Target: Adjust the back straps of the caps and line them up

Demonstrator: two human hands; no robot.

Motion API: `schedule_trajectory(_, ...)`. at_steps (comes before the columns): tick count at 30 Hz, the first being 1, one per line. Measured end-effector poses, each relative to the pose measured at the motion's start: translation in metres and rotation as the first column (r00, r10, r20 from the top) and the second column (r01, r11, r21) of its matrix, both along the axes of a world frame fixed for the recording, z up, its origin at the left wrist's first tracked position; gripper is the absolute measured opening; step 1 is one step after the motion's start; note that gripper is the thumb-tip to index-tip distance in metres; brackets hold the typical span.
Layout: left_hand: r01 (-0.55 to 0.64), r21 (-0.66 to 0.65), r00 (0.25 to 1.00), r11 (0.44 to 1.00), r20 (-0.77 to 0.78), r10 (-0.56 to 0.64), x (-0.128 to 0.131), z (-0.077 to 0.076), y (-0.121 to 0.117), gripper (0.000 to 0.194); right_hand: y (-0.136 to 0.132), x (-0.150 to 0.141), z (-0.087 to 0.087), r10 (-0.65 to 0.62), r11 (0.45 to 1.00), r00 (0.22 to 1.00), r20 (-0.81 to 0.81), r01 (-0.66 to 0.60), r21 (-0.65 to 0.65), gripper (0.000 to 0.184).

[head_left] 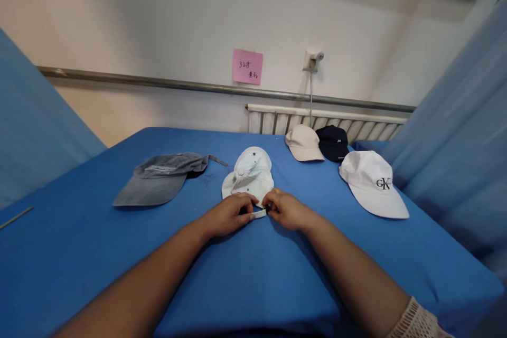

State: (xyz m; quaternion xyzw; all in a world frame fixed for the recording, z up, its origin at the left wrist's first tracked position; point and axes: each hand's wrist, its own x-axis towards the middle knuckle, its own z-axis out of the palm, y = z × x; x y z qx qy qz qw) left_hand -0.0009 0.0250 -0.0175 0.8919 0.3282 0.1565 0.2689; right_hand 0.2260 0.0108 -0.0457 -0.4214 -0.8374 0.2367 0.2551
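Two bare forearms [166, 269] reaching in from six o'clock, with a lacy knit cuff [415, 319] on the right one. Beneath, a broad blue worktop [222, 296], behind it a pale wall [166, 26]. Clock centred on the pale cap between the hands. Blue curtains at ten o'clock [39, 121] and three o'clock [455, 116]. White radiator [281, 119] at one o'clock, below a metal rail [166, 82].

Five caps on the worktop: grey cap [158, 190] at nine o'clock, a narrow tail poking out loose; white cap [368, 185] with dark letters at three; cream cap [304, 142] between one and two; navy cap [335, 145] at two, touching the cream one; pale cap [253, 182] in the middle, just beyond the fingertips. No container in view.

Left hand [229, 215] closed, thumb and finger pinching a short white strap [260, 214] at the near edge of the pale cap. Right hand [290, 211] closed on the strap's other end, beside a small dark fitting [266, 208]. Work on the closure apparently midway; fastened or not, impossible to tell, likewise how much left.

Smaller still: pink note [247, 66] at twelve, wall socket [310, 62] at one, thin stick [16, 217] between eight and nine.
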Motion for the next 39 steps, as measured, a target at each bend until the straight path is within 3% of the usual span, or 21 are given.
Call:
schedule_trajectory(5,-0.025,-0.016,0.999,1.000,0.029,0.026,0.000,0.000,0.000,0.014,0.000,0.000,0.001,-0.005,0.998,0.999,-0.033,0.003,-0.065,0.022)
schedule_trajectory(9,-0.052,-0.052,0.994,0.997,0.088,0.056,0.000,0.001,0.000,0.015,0.006,-0.002,-0.007,-0.061,0.962,0.969,-0.240,-0.007,-0.272,0.014)
schedule_trajectory(11,-0.081,-0.090,0.987,0.993,0.131,0.093,0.000,0.000,0.001,0.016,0.010,-0.002,-0.010,-0.159,0.911,0.896,-0.415,-0.028,-0.411,0.010)
schedule_trajectory(14,-0.171,-0.166,0.959,0.971,0.197,0.202,0.000,-0.003,0.004,0.021,0.014,-0.001,-0.010,-0.314,0.834,0.710,-0.630,-0.111,-0.541,0.022)
schedule_trajectory(17,-0.245,-0.257,0.907,0.935,0.279,0.314,0.002,-0.006,0.007,0.024,0.013,0.001,-0.006,-0.404,0.781,0.552,-0.730,-0.207,-0.589,0.033)
schedule_trajectory(20,-0.237,-0.332,0.867,0.913,0.353,0.353,0.004,-0.007,0.007,0.025,0.009,0.000,-0.002,-0.443,0.762,0.484,-0.755,-0.241,-0.601,0.034)
schedule_trajectory(24,-0.203,-0.352,0.877,0.914,0.349,0.329,0.006,-0.006,0.005,0.024,0.007,-0.005,-0.002,-0.445,0.768,0.464,-0.766,-0.241,-0.593,0.034)
schedule_trajectory(39,-0.204,-0.270,0.934,0.941,0.233,0.269,0.006,-0.003,0.000,0.022,0.010,-0.008,-0.015,-0.365,0.799,0.510,-0.779,-0.259,-0.543,0.031)
